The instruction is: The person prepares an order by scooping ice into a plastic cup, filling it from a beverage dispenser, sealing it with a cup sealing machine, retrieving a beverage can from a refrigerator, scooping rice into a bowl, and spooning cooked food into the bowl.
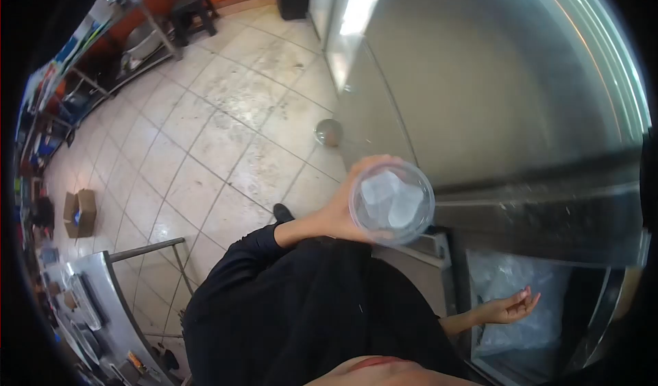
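Note:
My left hand (340, 212) is wrapped round a clear plastic cup (392, 236), seen from above through its round mouth. Several chunks of ice (404, 204) lie inside the cup. Lower right, my right hand (510, 308) hovers with loosely curled fingers, slightly apart, and nothing shows in them. Beneath it, clear plastic bags (504, 269) fill an open compartment of the metal unit; what they contain is hard to make out.
A large metal panel (480, 70) rises in front on the right. On the tiled floor (226, 132) are a round drain-like fixture (329, 133), a cardboard box (80, 213) and a dark stool (194, 10). Metal shelving (103, 91) lines the far left; a metal table (113, 304) stands lower left.

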Demonstrator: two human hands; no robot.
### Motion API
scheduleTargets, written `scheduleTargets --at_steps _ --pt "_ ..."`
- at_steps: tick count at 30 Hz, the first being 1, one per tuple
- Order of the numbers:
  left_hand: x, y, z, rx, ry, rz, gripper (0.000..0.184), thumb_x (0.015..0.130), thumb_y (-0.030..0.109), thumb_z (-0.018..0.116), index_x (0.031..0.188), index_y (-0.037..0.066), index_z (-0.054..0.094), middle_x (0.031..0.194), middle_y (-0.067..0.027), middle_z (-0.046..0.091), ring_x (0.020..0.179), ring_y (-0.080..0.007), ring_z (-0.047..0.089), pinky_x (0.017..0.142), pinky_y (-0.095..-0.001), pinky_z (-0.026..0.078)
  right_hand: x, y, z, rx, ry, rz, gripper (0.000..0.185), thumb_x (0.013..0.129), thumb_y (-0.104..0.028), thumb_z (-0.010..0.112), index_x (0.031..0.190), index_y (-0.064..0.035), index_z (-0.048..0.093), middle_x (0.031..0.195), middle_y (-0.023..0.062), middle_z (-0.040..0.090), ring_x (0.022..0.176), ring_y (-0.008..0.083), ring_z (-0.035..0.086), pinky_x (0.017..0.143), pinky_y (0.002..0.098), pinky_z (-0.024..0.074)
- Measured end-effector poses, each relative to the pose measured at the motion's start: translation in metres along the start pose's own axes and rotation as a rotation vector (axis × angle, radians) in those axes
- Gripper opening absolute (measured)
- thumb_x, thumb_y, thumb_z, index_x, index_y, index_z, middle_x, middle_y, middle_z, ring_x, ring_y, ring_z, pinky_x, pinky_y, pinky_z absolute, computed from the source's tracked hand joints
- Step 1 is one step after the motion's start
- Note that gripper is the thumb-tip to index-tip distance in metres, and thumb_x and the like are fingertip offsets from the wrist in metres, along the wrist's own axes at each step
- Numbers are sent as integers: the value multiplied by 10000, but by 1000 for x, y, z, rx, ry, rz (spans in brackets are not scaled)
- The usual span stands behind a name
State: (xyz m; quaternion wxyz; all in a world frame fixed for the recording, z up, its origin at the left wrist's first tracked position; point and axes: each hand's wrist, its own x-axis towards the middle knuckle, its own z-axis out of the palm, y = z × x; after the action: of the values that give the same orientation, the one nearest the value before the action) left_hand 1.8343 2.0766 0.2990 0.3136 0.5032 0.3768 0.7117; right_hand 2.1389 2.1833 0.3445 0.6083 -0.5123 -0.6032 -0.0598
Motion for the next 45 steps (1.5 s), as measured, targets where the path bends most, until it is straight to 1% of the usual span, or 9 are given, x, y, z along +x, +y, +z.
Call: scheduleTargets --at_steps 3,7,16,18,20,30,36,40,45 --pt "-5 7 -97 201 184 129 932 509 175 769 1216 59 172 1102 -125 418 1033 -236 427 867 -346 331 -29 -65 68 164 165 -90 243 826 -56 407 1049 38 423 860 112 512 816 175 503 732 261 411" --pt "-20 20 -202 448 389 140 975 473 153 783 1211 71 152 1101 -148 400 1032 -240 411 863 -361 326 -56 -141 169 252 -124 -305 235 825 -49 418 1040 45 421 855 119 509 779 171 497 702 262 417" --pt "-75 43 -395 662 924 109 957 477 150 769 1205 39 157 1097 -121 400 1055 -221 383 906 -346 279 -165 -290 375 533 -379 -261 249 830 -121 451 1012 48 467 847 133 518 728 196 516 664 276 428" --pt "-83 62 -444 1086 1018 -24 968 465 150 772 1203 42 155 1093 -123 402 1054 -223 382 905 -351 283 -202 -351 434 532 -548 -357 260 812 -131 478 1012 34 487 837 119 525 712 211 516 662 296 423" --pt "-84 78 -493 915 1109 121 969 456 143 772 1198 42 156 1090 -123 396 1041 -222 388 897 -353 294 -248 -412 508 734 -792 -257 285 782 -136 510 1020 20 494 821 106 529 722 209 509 691 313 410" --pt "-139 133 -666 989 1829 120 920 489 95 734 1195 29 148 1103 -147 365 1028 -247 386 881 -364 311 -469 -775 607 1295 -1674 -1062 304 714 -116 557 1009 -65 503 775 112 533 760 257 504 679 335 389" --pt "-191 169 -816 1061 2030 65 922 500 101 731 1203 28 138 1115 -161 359 1058 -257 360 899 -368 291 -528 -994 575 1772 -1706 -1087 297 699 -83 560 991 -58 513 846 107 538 774 250 511 693 316 394" --pt "-197 232 -925 1116 1978 143 930 495 88 730 1205 35 132 1122 -157 362 1061 -257 361 901 -368 292 -504 -1125 535 2406 -1164 -1383 301 687 -39 550 978 -104 517 841 99 535 751 232 516 672 338 410" --pt "-208 291 -1064 1184 1826 -33 958 476 82 739 1208 38 122 1126 -155 353 1067 -257 361 894 -375 304 -545 -1229 508 2882 -1009 -1021 247 701 -41 523 898 -189 552 816 46 555 677 192 542 609 331 423"
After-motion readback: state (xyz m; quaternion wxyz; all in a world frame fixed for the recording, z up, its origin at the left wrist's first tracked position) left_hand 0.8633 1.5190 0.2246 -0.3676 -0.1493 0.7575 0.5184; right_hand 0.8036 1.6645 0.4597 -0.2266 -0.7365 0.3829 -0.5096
